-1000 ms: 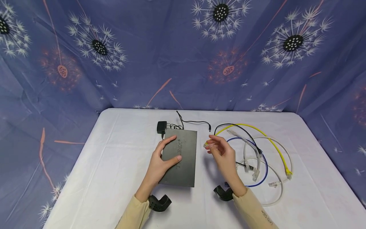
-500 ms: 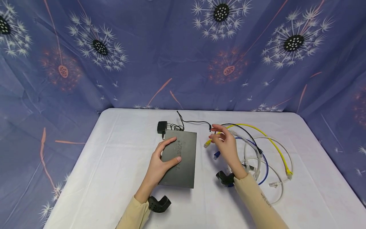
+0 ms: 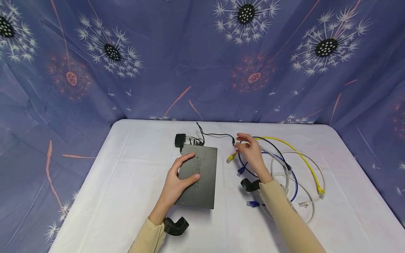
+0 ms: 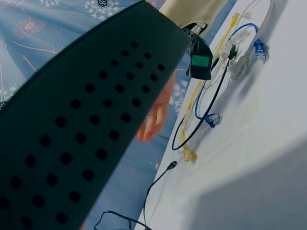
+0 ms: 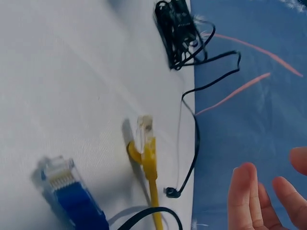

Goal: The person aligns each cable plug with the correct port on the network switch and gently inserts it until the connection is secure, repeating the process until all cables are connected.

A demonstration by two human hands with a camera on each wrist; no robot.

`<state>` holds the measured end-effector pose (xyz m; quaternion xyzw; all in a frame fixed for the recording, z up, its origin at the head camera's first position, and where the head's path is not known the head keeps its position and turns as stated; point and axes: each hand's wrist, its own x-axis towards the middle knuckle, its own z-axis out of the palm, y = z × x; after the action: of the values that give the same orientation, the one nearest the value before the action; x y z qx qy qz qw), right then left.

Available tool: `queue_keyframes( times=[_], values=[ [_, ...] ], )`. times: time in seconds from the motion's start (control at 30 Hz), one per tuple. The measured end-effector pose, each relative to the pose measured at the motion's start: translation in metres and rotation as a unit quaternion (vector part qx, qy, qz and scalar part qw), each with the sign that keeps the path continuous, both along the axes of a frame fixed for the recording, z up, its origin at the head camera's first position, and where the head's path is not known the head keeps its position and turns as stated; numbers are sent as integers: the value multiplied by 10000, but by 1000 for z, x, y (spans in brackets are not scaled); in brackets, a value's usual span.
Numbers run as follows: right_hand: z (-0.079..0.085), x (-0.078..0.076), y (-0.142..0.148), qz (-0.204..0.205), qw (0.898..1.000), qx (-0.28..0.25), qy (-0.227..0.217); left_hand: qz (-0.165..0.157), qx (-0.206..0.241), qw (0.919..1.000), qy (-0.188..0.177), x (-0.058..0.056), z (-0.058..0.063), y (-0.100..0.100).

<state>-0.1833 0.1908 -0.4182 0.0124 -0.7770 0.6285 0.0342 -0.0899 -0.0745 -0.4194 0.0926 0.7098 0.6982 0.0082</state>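
My left hand (image 3: 177, 184) grips a dark grey network switch (image 3: 207, 175) by its left side, thumb and a finger lying over the top. In the left wrist view the perforated side of the switch (image 4: 108, 91) fills much of the picture. My right hand (image 3: 251, 151) hovers near the barrel plug (image 3: 233, 141) of a black power cord. The right wrist view shows its relaxed fingers (image 5: 243, 196) apart from that plug (image 5: 171, 192). Just below this hand lie a yellow network cable plug (image 3: 231, 157) and a blue network cable plug (image 3: 240, 171).
A black power adapter (image 3: 180, 140) with a bundled cord stands beyond the switch. Looped yellow, blue, white and black cables (image 3: 295, 175) spread over the right side of the white-covered table (image 3: 126, 175). A blue patterned curtain (image 3: 174, 70) hangs behind the table.
My right hand has moved from the yellow plug toward the far side, near the black barrel plug. The blue plugs have come into sight. My left hand still grips the switch.
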Motion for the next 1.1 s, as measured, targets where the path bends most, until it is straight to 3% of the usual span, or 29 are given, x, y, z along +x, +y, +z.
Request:
queue_keyframes(
  times=[0.57,1.1],
  values=[
    [-18,-42,3,15,9969,-283,-730,36,-90,9999,-26,2,-2,0],
    [-36,-65,6,-164,9913,-22,-1304,14,-65,10000,-54,3,-5,-1]
  ],
)
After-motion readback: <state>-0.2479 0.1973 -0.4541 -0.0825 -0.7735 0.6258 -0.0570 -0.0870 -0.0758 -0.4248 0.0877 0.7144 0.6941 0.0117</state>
